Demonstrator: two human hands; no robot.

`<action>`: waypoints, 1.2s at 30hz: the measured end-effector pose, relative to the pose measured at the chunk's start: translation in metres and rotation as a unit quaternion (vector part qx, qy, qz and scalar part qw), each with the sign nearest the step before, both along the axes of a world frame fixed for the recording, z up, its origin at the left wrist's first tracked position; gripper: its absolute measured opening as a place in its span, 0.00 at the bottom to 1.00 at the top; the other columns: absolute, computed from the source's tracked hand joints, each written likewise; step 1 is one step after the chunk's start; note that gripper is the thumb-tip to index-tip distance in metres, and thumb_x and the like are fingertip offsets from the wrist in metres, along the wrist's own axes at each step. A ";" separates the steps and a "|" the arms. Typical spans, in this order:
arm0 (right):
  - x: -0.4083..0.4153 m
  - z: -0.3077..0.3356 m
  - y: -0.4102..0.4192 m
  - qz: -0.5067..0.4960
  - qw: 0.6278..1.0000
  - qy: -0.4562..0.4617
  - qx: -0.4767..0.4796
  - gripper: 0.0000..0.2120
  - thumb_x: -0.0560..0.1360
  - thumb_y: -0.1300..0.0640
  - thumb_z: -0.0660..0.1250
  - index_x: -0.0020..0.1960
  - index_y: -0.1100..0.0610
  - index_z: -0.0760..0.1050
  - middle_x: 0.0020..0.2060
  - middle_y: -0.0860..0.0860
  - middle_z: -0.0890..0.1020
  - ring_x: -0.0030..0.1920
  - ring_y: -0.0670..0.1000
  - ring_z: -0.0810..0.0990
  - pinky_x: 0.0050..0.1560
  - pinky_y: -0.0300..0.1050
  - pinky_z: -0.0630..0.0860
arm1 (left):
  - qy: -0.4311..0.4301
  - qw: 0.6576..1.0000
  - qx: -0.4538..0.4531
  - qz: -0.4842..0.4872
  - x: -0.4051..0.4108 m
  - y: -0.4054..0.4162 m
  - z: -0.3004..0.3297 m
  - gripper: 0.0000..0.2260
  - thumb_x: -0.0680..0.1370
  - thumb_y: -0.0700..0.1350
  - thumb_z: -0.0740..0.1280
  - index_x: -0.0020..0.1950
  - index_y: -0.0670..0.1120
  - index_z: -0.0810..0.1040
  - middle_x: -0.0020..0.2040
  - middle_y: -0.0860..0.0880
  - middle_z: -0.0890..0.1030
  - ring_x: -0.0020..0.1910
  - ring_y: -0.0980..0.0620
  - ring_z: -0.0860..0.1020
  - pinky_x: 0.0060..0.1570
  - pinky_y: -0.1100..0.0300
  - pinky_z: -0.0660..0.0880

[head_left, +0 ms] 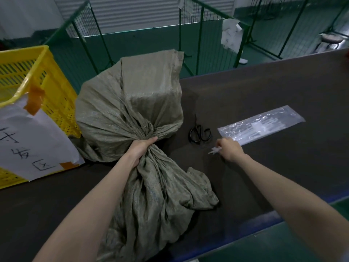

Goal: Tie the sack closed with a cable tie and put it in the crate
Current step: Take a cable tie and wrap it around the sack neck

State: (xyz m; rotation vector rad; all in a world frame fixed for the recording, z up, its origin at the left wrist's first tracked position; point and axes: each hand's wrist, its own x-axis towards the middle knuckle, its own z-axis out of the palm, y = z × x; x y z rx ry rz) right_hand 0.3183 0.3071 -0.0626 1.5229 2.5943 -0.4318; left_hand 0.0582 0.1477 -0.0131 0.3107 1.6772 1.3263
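One sack (pixel 130 103) (neck gripped), one crate (pixel 37 72)

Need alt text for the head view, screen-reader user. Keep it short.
A person's left hand grips the gathered neck of a grey-green woven sack on a dark table, while the right hand pinches clear cable ties beside their plastic packet. Black scissors lie between; a yellow crate stands left.

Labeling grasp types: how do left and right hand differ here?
Left hand is fisted around the sack at its gathered neck; right hand pinches clear cable ties at the plastic packet. Left grips thick bunched fabric, right something thin. Both are bare and closed on something.
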 end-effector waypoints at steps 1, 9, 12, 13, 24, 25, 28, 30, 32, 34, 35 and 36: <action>0.002 -0.005 0.002 0.009 1.000 -0.023 0.009 0.11 0.75 0.58 0.61 0.57 0.57 0.75 0.59 0.58 0.75 0.62 0.61 0.72 0.59 0.52 0.68 | -0.004 1.000 -0.002 -0.001 -0.001 -0.001 -0.001 0.18 0.74 0.44 0.71 0.61 0.38 0.77 0.45 0.47 0.81 0.43 0.52 0.80 0.45 0.61 0.75; -0.002 -0.021 0.006 0.063 0.991 -0.039 0.108 0.09 0.77 0.59 0.59 0.53 0.57 0.75 0.54 0.55 0.77 0.60 0.59 0.72 0.56 0.51 0.67 | -0.004 1.000 -0.005 -0.011 -0.004 -0.001 0.000 0.17 0.75 0.42 0.71 0.62 0.39 0.76 0.45 0.48 0.81 0.43 0.51 0.80 0.44 0.60 0.75; -0.001 -0.021 0.009 0.083 0.988 -0.041 0.126 0.08 0.76 0.61 0.59 0.52 0.58 0.74 0.53 0.56 0.78 0.58 0.59 0.73 0.55 0.51 0.67 | -0.016 1.000 0.001 -0.017 -0.003 -0.003 -0.002 0.18 0.75 0.42 0.70 0.62 0.38 0.76 0.47 0.47 0.82 0.45 0.51 0.80 0.42 0.62 0.76; 0.000 -0.021 0.009 0.089 0.987 -0.040 0.128 0.08 0.75 0.62 0.60 0.52 0.58 0.73 0.53 0.56 0.78 0.58 0.59 0.73 0.55 0.51 0.67 | -0.019 1.000 0.003 -0.017 -0.003 -0.003 -0.003 0.17 0.75 0.42 0.70 0.62 0.38 0.76 0.47 0.47 0.82 0.45 0.51 0.80 0.42 0.62 0.76; -0.004 -0.011 0.004 0.128 0.981 0.046 0.141 0.05 0.77 0.58 0.61 0.47 0.60 0.74 0.47 0.56 0.80 0.51 0.60 0.76 0.52 0.52 0.66 | -0.038 0.999 0.022 -0.012 -0.003 -0.008 -0.004 0.15 0.75 0.40 0.69 0.61 0.38 0.77 0.51 0.45 0.82 0.47 0.49 0.80 0.48 0.59 0.76; -0.007 -0.007 0.003 0.126 0.981 0.068 0.128 0.04 0.76 0.59 0.62 0.46 0.60 0.73 0.45 0.56 0.81 0.50 0.60 0.78 0.51 0.51 0.66 | -0.038 0.999 0.022 -0.012 -0.004 -0.008 -0.004 0.15 0.75 0.40 0.70 0.61 0.38 0.77 0.51 0.44 0.82 0.47 0.49 0.80 0.49 0.59 0.75; -0.019 0.004 -0.003 0.110 0.981 0.136 0.087 0.03 0.73 0.60 0.66 0.43 0.59 0.74 0.43 0.55 0.82 0.46 0.59 0.79 0.47 0.50 0.69 | -0.038 0.999 0.018 -0.015 -0.004 -0.008 -0.004 0.15 0.75 0.41 0.70 0.60 0.39 0.77 0.49 0.46 0.82 0.46 0.50 0.80 0.49 0.59 0.75; -0.031 0.012 -0.009 0.095 0.977 0.179 0.057 0.06 0.72 0.58 0.70 0.42 0.59 0.73 0.41 0.54 0.81 0.44 0.57 0.78 0.42 0.49 0.69 | -0.038 0.999 0.012 -0.015 -0.003 -0.009 -0.002 0.14 0.75 0.41 0.70 0.59 0.40 0.77 0.47 0.47 0.82 0.45 0.50 0.80 0.49 0.59 0.75; -0.045 0.021 -0.016 0.096 0.972 0.214 0.029 0.09 0.70 0.57 0.72 0.41 0.59 0.73 0.39 0.53 0.79 0.42 0.55 0.77 0.40 0.48 0.69 | -0.036 0.999 0.008 -0.014 -0.002 -0.009 -0.002 0.13 0.75 0.41 0.70 0.58 0.41 0.77 0.46 0.47 0.81 0.44 0.51 0.80 0.47 0.59 0.75; -0.061 0.028 -0.023 0.116 0.963 0.244 0.008 0.10 0.70 0.56 0.73 0.40 0.59 0.73 0.37 0.51 0.78 0.40 0.53 0.76 0.40 0.49 0.71 | -0.043 0.999 0.005 -0.011 -0.002 -0.008 0.000 0.12 0.74 0.41 0.71 0.57 0.41 0.78 0.45 0.47 0.81 0.43 0.50 0.80 0.42 0.61 0.76; -0.068 0.031 -0.027 0.126 0.958 0.258 -0.003 0.10 0.69 0.56 0.73 0.40 0.59 0.73 0.36 0.50 0.77 0.39 0.53 0.76 0.41 0.50 0.72 | -0.044 0.999 0.007 -0.005 -0.002 -0.008 0.000 0.13 0.74 0.41 0.71 0.57 0.41 0.78 0.45 0.47 0.81 0.43 0.50 0.80 0.41 0.61 0.76; -0.075 0.033 -0.031 0.136 0.953 0.271 -0.014 0.10 0.69 0.57 0.73 0.40 0.59 0.73 0.35 0.50 0.77 0.38 0.52 0.75 0.41 0.51 0.72 | -0.042 0.999 0.009 0.003 -0.001 -0.008 0.000 0.13 0.74 0.41 0.71 0.57 0.41 0.78 0.44 0.47 0.82 0.42 0.50 0.80 0.41 0.61 0.75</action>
